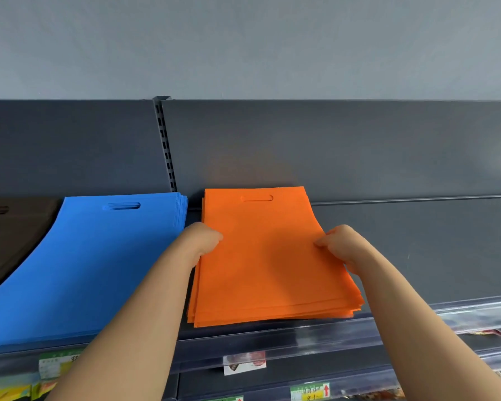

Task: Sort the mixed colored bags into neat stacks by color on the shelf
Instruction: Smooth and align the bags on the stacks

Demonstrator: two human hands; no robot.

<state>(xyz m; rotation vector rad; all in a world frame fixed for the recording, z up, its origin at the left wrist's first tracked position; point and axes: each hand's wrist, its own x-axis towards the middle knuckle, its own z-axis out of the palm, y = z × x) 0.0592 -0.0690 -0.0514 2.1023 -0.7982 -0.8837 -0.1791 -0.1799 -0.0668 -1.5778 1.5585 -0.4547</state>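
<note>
A stack of flat orange bags point(266, 256) lies on the dark shelf point(431, 256), handle slots toward the back panel. My left hand point(203, 238) grips the stack's left edge, fingers curled under it. My right hand point(337, 243) pinches the right edge, thumb on top. To the left lies a stack of blue bags point(99, 261), its edges fanned slightly at the back right corner. A stack of dark brown bags point(9, 233) lies at the far left, partly cut off by the frame.
A slotted upright point(165, 146) divides the shelf's grey back panel. Bare shelf surface runs to the right of the orange stack. A clear price rail point(301, 340) with paper labels lines the front edge, and lower shelves with goods show below.
</note>
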